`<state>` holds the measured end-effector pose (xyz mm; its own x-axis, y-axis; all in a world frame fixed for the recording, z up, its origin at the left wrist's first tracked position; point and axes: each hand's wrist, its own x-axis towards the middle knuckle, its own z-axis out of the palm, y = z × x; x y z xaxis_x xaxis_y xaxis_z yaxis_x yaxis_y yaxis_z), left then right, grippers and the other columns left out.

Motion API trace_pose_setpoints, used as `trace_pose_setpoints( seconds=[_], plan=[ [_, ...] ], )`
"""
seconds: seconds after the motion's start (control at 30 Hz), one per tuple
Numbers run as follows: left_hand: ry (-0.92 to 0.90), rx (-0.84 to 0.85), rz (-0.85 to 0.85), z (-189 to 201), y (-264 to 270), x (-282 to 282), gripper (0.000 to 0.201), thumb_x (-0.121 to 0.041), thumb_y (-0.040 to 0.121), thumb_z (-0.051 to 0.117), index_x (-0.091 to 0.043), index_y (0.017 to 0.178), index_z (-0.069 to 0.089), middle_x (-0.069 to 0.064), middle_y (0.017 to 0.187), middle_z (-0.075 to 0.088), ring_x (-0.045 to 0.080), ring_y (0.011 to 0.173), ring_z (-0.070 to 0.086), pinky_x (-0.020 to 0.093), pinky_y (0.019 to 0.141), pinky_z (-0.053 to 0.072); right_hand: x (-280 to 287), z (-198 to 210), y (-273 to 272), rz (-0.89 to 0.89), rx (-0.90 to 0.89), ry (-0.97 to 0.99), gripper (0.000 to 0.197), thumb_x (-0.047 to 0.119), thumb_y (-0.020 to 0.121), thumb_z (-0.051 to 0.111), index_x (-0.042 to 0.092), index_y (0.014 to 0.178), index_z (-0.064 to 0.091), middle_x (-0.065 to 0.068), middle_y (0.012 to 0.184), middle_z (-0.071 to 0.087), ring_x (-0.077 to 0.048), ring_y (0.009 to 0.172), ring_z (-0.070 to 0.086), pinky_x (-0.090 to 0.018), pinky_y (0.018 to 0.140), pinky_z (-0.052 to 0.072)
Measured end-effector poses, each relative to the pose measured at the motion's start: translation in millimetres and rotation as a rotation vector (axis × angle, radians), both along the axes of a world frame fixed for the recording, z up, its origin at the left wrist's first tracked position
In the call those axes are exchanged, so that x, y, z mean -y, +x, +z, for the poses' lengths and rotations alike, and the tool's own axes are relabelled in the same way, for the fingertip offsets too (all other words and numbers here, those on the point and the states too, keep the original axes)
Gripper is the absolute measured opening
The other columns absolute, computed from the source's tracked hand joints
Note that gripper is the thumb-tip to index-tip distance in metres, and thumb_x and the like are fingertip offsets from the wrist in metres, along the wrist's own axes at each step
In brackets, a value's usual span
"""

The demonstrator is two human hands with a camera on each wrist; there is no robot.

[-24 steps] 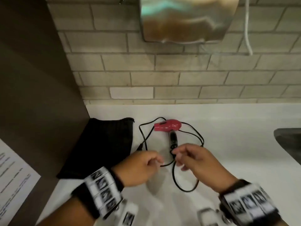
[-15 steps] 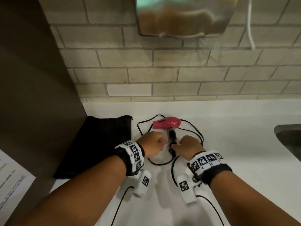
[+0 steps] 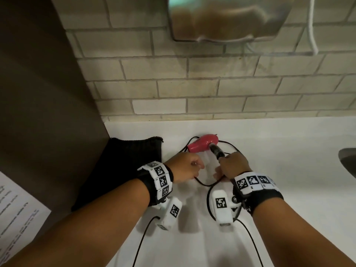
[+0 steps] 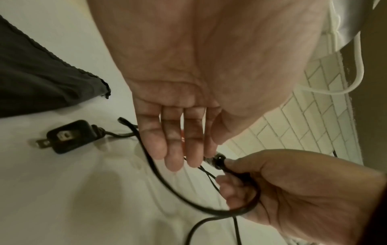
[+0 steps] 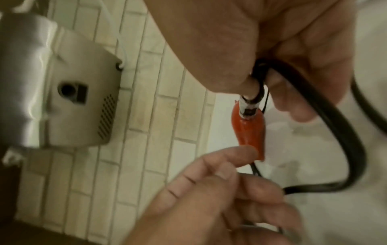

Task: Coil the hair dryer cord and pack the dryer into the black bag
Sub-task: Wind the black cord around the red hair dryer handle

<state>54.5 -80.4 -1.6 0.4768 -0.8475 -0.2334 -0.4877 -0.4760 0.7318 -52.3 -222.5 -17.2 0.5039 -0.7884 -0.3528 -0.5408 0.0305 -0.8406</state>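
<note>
A red hair dryer (image 3: 201, 145) with a black handle (image 3: 216, 153) lies at the back of the white counter (image 3: 285, 170). My right hand (image 3: 234, 166) grips the lower end of the handle together with a bend of the black cord (image 4: 167, 182); in the right wrist view the fingers (image 5: 310, 69) wrap both. Just left of it hovers my left hand (image 3: 185, 167), its fingers (image 4: 178, 140) straight and holding nothing. The cord's plug (image 4: 67, 136) lies on the counter beside the black bag (image 3: 125, 170), which lies flat at the left.
A brown partition (image 3: 38, 112) walls off the left side, with a printed sheet (image 3: 15, 212) below it. On the brick wall above hangs a metal hand dryer (image 3: 225, 18). A dark sink (image 3: 348, 162) begins at the right edge. Cord loops trail toward me.
Both hands have moved forward from the cord loop to the dryer. My right hand has taken the handle, which now slants, and the left hand's fingers have straightened.
</note>
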Motion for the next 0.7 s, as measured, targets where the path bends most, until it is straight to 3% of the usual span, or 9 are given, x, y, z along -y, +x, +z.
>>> trace_pose_setpoints(
  seconds=[0.07,0.13,0.2,0.3,0.33,0.43,0.57,0.63,0.7],
  plan=[
    [-0.043,-0.099,0.042,5.1,-0.3,-1.9,0.023,-0.015,0.095,0.052,-0.016,0.109,0.069,0.006,0.09,0.073,0.018,0.08,0.069,0.033,0.08,0.057,0.5,9.4,-0.2,-0.094,0.212,0.075,0.027,0.006,0.099,0.046,0.005,0.078,0.063,-0.019,0.071,0.067,-0.03,0.05,0.066,-0.053,0.069,0.064],
    [-0.109,-0.138,0.103,10.6,-3.7,-5.3,0.022,-0.015,0.095,0.052,-0.02,0.107,0.07,0.0,0.088,0.071,0.016,0.08,0.066,0.033,0.077,0.056,2.9,14.5,0.2,-0.117,0.307,-0.032,0.031,0.006,0.1,0.042,0.013,0.081,0.065,-0.015,0.072,0.065,-0.027,0.052,0.06,-0.048,0.067,0.063],
    [-0.183,0.072,0.151,20.1,-6.1,-9.5,0.026,-0.016,0.094,0.051,-0.025,0.112,0.067,-0.003,0.097,0.066,0.014,0.09,0.062,0.034,0.084,0.055,1.3,23.1,1.5,-0.066,0.28,-0.276,0.018,0.016,0.1,0.045,0.015,0.095,0.062,-0.005,0.076,0.071,-0.023,0.061,0.063,-0.042,0.068,0.061],
    [-0.308,0.592,0.133,53.8,-2.8,-27.8,0.04,-0.025,0.092,0.054,-0.03,0.131,0.051,-0.005,0.123,0.05,0.012,0.12,0.041,0.028,0.1,0.042,-18.6,60.5,6.7,0.228,0.395,-0.556,0.008,0.017,0.103,0.05,0.022,0.104,0.057,0.006,0.076,0.069,0.003,0.069,0.064,-0.007,0.064,0.045],
    [-0.35,0.665,0.103,63.9,-3.1,-29.5,0.045,-0.03,0.09,0.055,-0.031,0.135,0.047,-0.006,0.127,0.046,0.013,0.125,0.037,0.028,0.103,0.039,-25.6,75.9,2.1,0.344,0.433,-0.606,0.01,0.015,0.102,0.052,0.021,0.106,0.058,0.007,0.079,0.069,0.009,0.071,0.064,-0.003,0.063,0.043],
    [-0.428,0.616,0.06,91.9,1.7,-45.8,0.046,-0.039,0.09,0.057,-0.033,0.134,0.047,-0.012,0.126,0.052,0.008,0.122,0.044,0.03,0.102,0.044,-46.9,120.1,0.7,0.671,0.516,-0.758,0.015,0.017,0.101,0.056,0.023,0.113,0.062,0.006,0.093,0.075,0.0,0.086,0.07,-0.015,0.076,0.053],
    [-0.531,0.432,0.123,104.2,4.0,-58.4,0.018,-0.032,0.095,0.057,-0.026,0.111,0.061,-0.009,0.098,0.066,0.008,0.092,0.063,0.035,0.083,0.054,-48.0,143.2,-5.4,0.747,0.462,-0.769,0.018,0.028,0.096,0.063,0.033,0.113,0.058,0.01,0.097,0.072,-0.022,0.087,0.072,-0.041,0.08,0.059],
    [-0.551,0.478,0.215,104.1,3.6,-68.7,0.014,-0.03,0.095,0.057,-0.025,0.107,0.061,-0.008,0.097,0.066,0.009,0.09,0.063,0.033,0.081,0.054,-44.7,143.3,-8.7,0.745,0.421,-0.7,0.006,0.035,0.096,0.061,0.031,0.099,0.059,0.006,0.08,0.068,-0.016,0.073,0.069,-0.041,0.072,0.059],
    [-0.547,0.469,0.279,98.2,3.0,-81.7,0.007,-0.028,0.093,0.058,-0.027,0.099,0.062,-0.009,0.096,0.066,0.01,0.09,0.064,0.031,0.081,0.054,-40.9,141.5,-13.1,0.767,0.377,-0.663,0.016,0.038,0.096,0.059,0.028,0.085,0.065,0.002,0.067,0.063,-0.006,0.061,0.06,-0.032,0.063,0.052]
  ],
)
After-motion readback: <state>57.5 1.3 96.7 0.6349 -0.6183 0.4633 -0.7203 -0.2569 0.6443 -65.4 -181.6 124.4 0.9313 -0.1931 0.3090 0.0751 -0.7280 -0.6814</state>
